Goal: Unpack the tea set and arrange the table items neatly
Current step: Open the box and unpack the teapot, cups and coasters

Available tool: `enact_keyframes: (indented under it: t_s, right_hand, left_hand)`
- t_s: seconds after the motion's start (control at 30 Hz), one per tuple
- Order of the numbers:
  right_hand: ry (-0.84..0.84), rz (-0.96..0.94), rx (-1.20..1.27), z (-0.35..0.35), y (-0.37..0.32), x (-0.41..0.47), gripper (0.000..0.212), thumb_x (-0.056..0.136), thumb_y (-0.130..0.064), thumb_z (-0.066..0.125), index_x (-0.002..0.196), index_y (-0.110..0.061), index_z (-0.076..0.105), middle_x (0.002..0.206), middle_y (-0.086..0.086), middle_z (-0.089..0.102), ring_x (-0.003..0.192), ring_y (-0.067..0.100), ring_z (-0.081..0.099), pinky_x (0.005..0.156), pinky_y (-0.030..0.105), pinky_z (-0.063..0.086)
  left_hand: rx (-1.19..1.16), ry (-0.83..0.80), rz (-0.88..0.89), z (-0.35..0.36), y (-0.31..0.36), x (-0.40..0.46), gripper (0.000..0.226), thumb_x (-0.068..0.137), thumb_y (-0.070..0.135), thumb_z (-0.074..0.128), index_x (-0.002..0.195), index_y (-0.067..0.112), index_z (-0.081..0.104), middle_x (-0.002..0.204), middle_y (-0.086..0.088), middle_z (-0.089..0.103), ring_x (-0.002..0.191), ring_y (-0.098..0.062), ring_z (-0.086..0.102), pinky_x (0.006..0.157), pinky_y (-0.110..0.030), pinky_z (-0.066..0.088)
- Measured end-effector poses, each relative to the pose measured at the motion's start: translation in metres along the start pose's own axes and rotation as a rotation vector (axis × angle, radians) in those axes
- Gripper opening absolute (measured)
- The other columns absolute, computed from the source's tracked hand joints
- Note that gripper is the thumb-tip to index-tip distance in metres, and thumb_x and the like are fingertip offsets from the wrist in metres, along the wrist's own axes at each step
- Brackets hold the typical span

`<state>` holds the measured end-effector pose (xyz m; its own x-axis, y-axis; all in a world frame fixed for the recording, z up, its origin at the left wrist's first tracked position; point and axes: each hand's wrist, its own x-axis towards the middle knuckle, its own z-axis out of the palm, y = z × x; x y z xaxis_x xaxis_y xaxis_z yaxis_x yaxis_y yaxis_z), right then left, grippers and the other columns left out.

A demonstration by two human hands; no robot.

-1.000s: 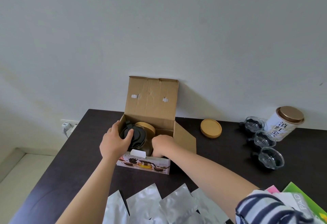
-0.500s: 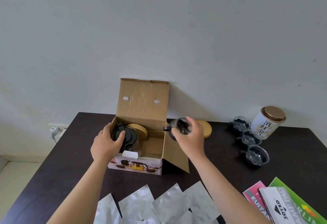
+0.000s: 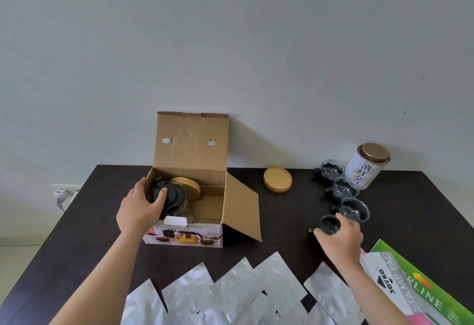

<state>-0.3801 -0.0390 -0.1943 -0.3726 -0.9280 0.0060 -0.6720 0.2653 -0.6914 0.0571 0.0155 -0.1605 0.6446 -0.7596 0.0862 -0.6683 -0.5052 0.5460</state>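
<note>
An open cardboard tea-set box (image 3: 188, 237) stands on the dark table (image 3: 287, 222). Inside it sit a glass teapot with a black lid (image 3: 172, 197) and a wooden coaster (image 3: 187, 186). My left hand (image 3: 139, 209) grips the teapot's lid at the box's left side. My right hand (image 3: 338, 241) holds a small glass cup (image 3: 329, 224) just above the table, in front of a row of three glass cups (image 3: 345, 187) at the right. Another wooden coaster (image 3: 277, 179) lies right of the box.
A white tea tin with a gold lid (image 3: 366, 165) stands at the back right by the wall. Several silver foil pouches (image 3: 243, 291) lie along the table's front edge. A stamp-pad packet and green booklet (image 3: 410, 288) lie at the front right.
My right hand carried a glass cup from the box rightward and down to the front of the cup row. My left hand stayed on the teapot lid.
</note>
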Motion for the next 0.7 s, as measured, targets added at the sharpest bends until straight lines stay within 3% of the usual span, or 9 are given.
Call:
enact_keyframes:
  t_s: [0.2,0.33,0.53,0.7]
  right_hand:
    - [0.229,-0.087,0.049,-0.038,0.017,0.025,0.06,0.065,-0.014,0.08,0.121,-0.004,0.059,0.122,0.016,0.056,0.121,0.034,0.04,0.087,0.031,0.031]
    - [0.315,-0.067,0.059,-0.061,0.012,0.056,0.062,0.069,-0.012,0.077,0.126,-0.002,0.054,0.13,0.019,0.049,0.124,0.036,0.036,0.091,0.041,0.04]
    - [0.267,0.095,-0.06,-0.076,0.008,0.113,0.07,0.074,-0.023,0.076,0.134,-0.003,0.047,0.139,0.02,0.039,0.128,0.039,0.034,0.089,0.053,0.045]
    - [0.203,0.199,-0.133,-0.073,0.018,0.147,0.073,0.074,-0.018,0.077,0.135,0.0,0.042,0.139,0.023,0.037,0.127,0.043,0.034,0.087,0.055,0.045]
  left_hand:
    - [0.004,-0.004,-0.004,0.0,-0.001,0.0,0.065,0.086,0.058,0.051,0.139,0.023,0.036,0.121,-0.009,0.059,0.103,-0.032,0.059,0.073,-0.045,0.053]
    - [0.006,-0.001,-0.005,0.001,0.0,0.0,0.064,0.086,0.057,0.052,0.138,0.023,0.037,0.12,-0.01,0.059,0.103,-0.033,0.059,0.075,-0.046,0.052]
    - [0.004,-0.007,-0.002,0.003,0.0,0.001,0.063,0.086,0.057,0.052,0.137,0.024,0.037,0.12,-0.01,0.059,0.103,-0.033,0.059,0.076,-0.047,0.053]
    - [0.015,-0.01,-0.014,0.003,0.001,0.001,0.063,0.086,0.057,0.052,0.138,0.024,0.036,0.122,-0.01,0.058,0.104,-0.034,0.059,0.076,-0.047,0.052]
